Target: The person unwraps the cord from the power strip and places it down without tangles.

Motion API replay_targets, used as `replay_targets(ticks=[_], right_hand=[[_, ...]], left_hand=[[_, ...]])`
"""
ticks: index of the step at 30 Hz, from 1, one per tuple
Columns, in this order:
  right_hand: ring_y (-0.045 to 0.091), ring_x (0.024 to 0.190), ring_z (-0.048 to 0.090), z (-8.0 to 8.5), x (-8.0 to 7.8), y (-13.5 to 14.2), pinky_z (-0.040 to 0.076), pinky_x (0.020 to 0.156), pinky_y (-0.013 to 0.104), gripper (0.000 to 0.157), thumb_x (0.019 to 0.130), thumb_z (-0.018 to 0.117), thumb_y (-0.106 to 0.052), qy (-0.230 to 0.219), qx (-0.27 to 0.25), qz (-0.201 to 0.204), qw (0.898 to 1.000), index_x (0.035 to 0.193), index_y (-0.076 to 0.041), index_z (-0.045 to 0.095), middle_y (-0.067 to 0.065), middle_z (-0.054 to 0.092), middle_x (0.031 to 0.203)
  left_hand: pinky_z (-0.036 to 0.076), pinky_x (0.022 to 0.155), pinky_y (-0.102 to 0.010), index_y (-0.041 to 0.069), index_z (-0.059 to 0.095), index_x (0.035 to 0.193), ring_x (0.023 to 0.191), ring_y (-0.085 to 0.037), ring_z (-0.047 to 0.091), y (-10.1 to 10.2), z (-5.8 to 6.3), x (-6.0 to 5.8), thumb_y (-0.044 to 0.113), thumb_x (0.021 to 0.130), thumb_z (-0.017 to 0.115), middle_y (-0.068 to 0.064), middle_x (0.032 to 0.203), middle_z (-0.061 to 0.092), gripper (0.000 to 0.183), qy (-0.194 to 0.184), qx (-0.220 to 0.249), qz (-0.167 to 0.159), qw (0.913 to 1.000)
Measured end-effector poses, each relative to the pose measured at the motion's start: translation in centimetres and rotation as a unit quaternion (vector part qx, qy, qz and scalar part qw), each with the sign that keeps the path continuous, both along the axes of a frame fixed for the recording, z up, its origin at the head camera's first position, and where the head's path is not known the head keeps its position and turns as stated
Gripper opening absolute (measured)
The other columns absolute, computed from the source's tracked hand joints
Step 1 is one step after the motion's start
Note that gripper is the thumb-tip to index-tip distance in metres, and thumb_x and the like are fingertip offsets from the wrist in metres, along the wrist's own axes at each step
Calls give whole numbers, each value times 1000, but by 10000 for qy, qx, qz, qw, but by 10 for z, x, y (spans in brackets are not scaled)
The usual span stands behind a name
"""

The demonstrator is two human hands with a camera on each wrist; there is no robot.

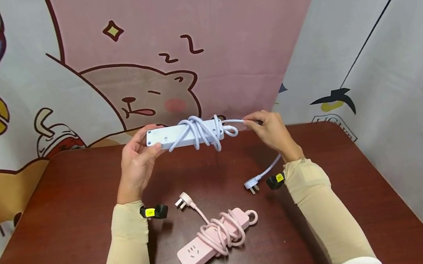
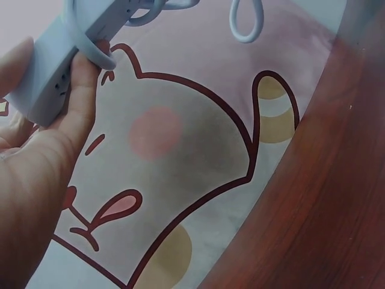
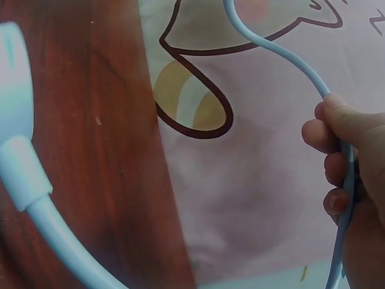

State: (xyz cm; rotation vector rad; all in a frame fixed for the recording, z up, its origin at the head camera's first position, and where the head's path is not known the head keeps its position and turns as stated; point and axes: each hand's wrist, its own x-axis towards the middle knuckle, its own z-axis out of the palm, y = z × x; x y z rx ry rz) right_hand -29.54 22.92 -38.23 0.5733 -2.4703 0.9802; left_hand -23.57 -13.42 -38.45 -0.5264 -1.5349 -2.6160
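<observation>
Blue strip: cord partly wound, plug end loose; I judge winding or unwinding midway. Left hand grips strip, right hand pinches cord.

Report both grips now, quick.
Left grip: closed, holding the pale blue power strip.
Right grip: closed, holding that strip's cord.

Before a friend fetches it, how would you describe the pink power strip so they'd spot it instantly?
On the red-brown table, look between the person's forearms. There lies the pink power strip, wrapped in its own cord. Unlike the pale blue strip, which the left hand holds up, it is pink and lies flat, socket side up.
</observation>
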Motion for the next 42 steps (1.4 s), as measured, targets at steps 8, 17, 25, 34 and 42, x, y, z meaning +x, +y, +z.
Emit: replay_targets(ticks=[8, 17, 25, 34, 42], right_hand=[[19, 76, 65, -9, 9, -1, 43, 60, 18, 10, 92, 76, -13, -102, 93, 53, 9999, 99, -7, 81, 9, 76, 80], [17, 73, 62, -15, 18, 1, 46, 67, 24, 9, 89, 78, -12, 76, 199, 298, 9993, 96, -6, 81, 6, 76, 76], [12, 70, 56, -13, 27, 6, 40, 61, 21, 8, 89, 78, -11, 312, 373, 575, 9972, 96, -7, 81, 3, 73, 75], [11, 71, 55, -4, 37, 7, 38, 62, 16, 8, 90, 77, -11, 512, 490, 809, 9942, 97, -9, 80, 1, 73, 76], [9, 71, 54, 0, 43, 8, 38, 62, 17, 9, 89, 76, -8, 563, 522, 987, 9922, 98, -9, 80, 2, 73, 76]], left_hand=[[62, 87, -27, -8, 48, 135, 103, -15, 66, 1, -1, -1, -17, 94, 52, -6, 122, 68, 41, 37, 229, 110, 9997], [62, 87, -27, -3, 53, 133, 103, -15, 66, 0, -1, -1, -15, 95, 55, -5, 122, 67, 39, -15, 154, 189, 9997], [62, 87, -26, -5, 49, 136, 103, -15, 66, 0, -1, -2, -14, 95, 57, -5, 122, 68, 42, -49, 83, 219, 9997], [62, 86, -25, -2, 51, 135, 101, -15, 67, -1, -1, -2, -14, 94, 58, -4, 122, 67, 43, -62, 142, 223, 9996], [61, 87, -25, -13, 39, 142, 103, -14, 66, -1, -1, -1, -12, 95, 59, -4, 124, 66, 51, -116, -53, 307, 9994]])
